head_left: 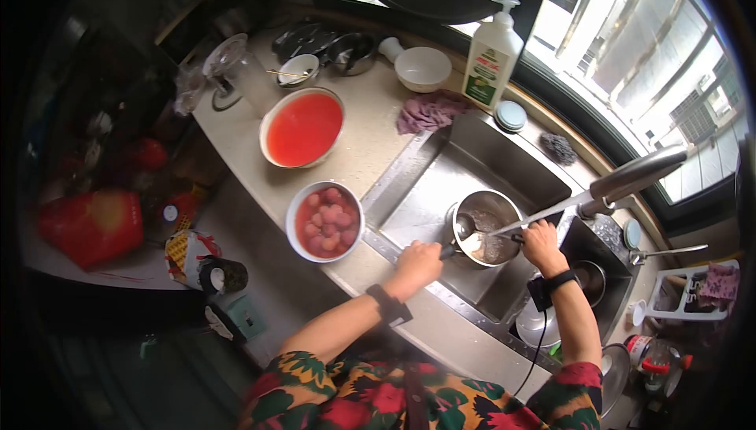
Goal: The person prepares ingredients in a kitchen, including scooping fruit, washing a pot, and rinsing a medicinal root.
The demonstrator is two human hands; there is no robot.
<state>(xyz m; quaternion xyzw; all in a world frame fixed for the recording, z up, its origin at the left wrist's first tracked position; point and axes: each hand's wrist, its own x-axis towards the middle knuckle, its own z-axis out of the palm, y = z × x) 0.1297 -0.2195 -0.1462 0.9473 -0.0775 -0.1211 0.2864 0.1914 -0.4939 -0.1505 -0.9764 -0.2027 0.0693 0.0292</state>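
A steel pot [510, 208] sits in the sink, tilted slightly toward me, with cloudy water, foam and something whitish inside. My left hand [419, 266] is closed around the black handle on its left side. My right hand [542, 244] is closed at a dark handle on the opposite side, its fingertips near the rim. The faucet [630, 176] reaches over from the right, its thin end pointing into the pot. A white bowl of round pinkish-red fruit [324, 223] stands on the counter left of my left hand.
A large bowl of red liquid [305, 127] stands farther back. Behind the sink [413, 217] are a purple cloth [431, 112], a white bowl [423, 68] and a pump bottle [492, 60]. A second basin holds a pan [589, 282]. A rack [693, 292] stands at right.
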